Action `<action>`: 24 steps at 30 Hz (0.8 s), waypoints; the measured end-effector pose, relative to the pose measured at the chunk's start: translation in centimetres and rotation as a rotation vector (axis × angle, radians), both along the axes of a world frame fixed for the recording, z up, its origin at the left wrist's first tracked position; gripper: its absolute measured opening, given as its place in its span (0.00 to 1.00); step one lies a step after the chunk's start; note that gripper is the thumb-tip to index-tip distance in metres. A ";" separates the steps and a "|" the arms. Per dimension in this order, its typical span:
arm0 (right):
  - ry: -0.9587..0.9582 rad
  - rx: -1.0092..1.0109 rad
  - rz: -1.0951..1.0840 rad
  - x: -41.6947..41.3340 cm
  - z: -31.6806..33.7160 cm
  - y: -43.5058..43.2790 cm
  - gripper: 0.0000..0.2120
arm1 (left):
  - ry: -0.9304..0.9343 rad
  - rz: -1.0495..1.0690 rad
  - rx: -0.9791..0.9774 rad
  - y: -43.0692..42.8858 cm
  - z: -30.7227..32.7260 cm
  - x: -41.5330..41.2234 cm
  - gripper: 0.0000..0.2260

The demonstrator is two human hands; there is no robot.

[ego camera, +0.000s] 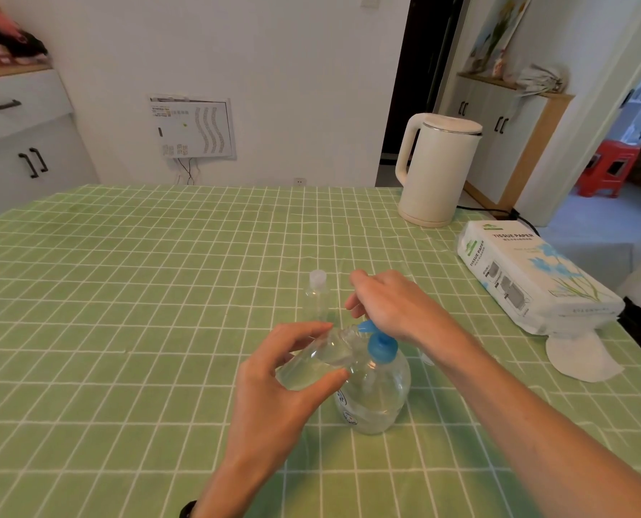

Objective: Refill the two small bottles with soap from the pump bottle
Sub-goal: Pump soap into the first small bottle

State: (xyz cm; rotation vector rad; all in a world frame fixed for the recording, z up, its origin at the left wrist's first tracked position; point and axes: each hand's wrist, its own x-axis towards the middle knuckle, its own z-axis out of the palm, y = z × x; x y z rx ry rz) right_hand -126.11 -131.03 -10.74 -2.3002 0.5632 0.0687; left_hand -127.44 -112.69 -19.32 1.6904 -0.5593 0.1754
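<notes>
The left hand (274, 383) tilts a small bottle (311, 362) at the blue pump (380, 345), which the right hand (393, 308) apparently presses.

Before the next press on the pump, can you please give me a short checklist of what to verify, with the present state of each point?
1. Small bottle held at the blue pump nozzle: ok, the left hand tilts it with its mouth at the spout.
2. Right hand on the pump head: ok.
3. Pump bottle upright on the tablecloth: ok.
4. Soap left in the pump bottle: cannot tell, it is clear.
5. Second small bottle open for filling: not ok, its white cap is on.
6. Tissue pack near for spills: ok.
</notes>
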 end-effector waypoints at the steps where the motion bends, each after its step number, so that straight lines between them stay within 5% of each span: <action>1: 0.000 0.014 -0.004 0.0 -0.1 0.0 0.26 | 0.001 -0.002 -0.005 0.0 0.0 0.0 0.20; 17: 0.013 -0.035 0.027 0.0 0.6 0.2 0.29 | 0.006 -0.010 -0.011 0.1 -0.2 0.0 0.21; 24: 0.012 0.039 -0.016 -0.2 -0.5 0.3 0.23 | 0.001 -0.015 -0.010 0.0 -0.3 0.3 0.21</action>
